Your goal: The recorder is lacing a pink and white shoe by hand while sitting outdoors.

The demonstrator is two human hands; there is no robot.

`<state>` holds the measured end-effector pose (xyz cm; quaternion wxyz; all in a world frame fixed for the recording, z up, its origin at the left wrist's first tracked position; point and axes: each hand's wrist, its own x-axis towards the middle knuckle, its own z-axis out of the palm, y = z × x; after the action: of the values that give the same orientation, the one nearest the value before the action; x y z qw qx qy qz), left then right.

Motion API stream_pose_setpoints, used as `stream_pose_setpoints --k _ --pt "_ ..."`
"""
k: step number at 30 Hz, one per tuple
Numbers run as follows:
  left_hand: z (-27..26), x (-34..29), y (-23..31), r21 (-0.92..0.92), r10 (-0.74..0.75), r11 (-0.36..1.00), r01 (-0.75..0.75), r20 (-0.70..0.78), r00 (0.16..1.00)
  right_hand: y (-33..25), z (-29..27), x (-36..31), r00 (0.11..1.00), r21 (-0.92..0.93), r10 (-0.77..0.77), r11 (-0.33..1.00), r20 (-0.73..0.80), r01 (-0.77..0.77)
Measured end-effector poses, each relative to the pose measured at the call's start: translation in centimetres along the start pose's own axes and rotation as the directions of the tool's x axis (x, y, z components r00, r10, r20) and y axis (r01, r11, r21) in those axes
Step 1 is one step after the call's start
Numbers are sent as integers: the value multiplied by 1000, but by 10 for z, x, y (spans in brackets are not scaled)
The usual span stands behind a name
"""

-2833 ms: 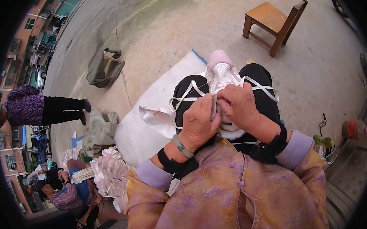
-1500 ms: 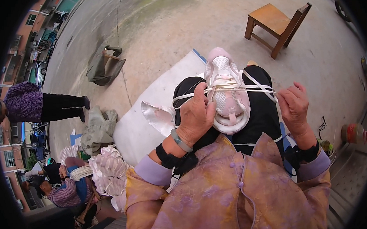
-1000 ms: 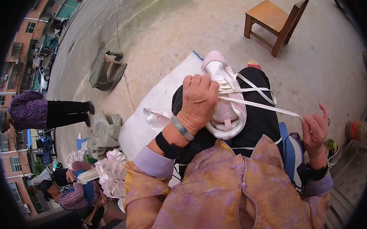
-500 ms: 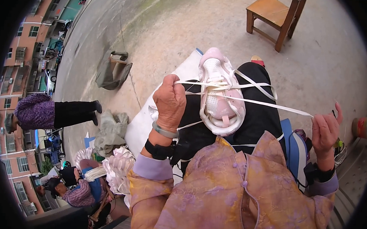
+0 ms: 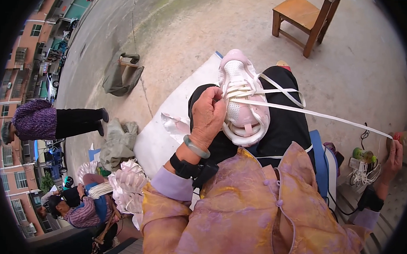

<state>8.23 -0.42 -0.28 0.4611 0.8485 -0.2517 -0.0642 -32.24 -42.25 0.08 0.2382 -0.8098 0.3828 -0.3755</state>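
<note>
A pink and white sneaker (image 5: 240, 115) rests on my lap, toe pointing away, with its white shoelace (image 5: 313, 112) crossing the tongue. At the shoe's left edge, beside the eyelets, my left hand (image 5: 207, 114) is closed, thumb and forefinger pinching the lace; its fingertips are partly hidden. Far to the right, my right hand (image 5: 392, 158) grips the lace's end and holds it stretched tight from the shoe. Another length of lace loops loosely over my right thigh.
A wooden chair (image 5: 299, 13) stands ahead on the right. White sheeting (image 5: 175, 139) lies at my left, near pale pink shoe pieces (image 5: 126, 182). A green cloth-draped stool (image 5: 121, 78) stands beyond. One person (image 5: 35, 119) stands at left; another (image 5: 88, 208) sits lower left. Coiled cord (image 5: 365, 172) lies at right.
My right hand has moved farther right, drawing the lace out longer. My left hand has come in from the left to the shoe's edge.
</note>
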Motion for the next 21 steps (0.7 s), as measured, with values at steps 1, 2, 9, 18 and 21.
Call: stream_pose_setpoints --k 1,2,9,18,21 --pt "-4 1 0 0 11 1000 -11 -34 999 -16 2 1 997 70 5 997 76 -11" --pt "-7 4 1 -5 26 1000 -27 -64 998 -42 5 4 998 63 3 998 69 -8" --pt "-19 0 120 -456 327 884 -101 449 831 -266 94 5 508 477 -785 619 354 624" --pt "-8 -20 127 -605 279 608 513 769 575 -299 134 -12 424 601 -874 476 238 642" --pt "-21 -20 119 -533 190 660 530 800 569 -301 144 -15 400 636 -875 476 274 607"
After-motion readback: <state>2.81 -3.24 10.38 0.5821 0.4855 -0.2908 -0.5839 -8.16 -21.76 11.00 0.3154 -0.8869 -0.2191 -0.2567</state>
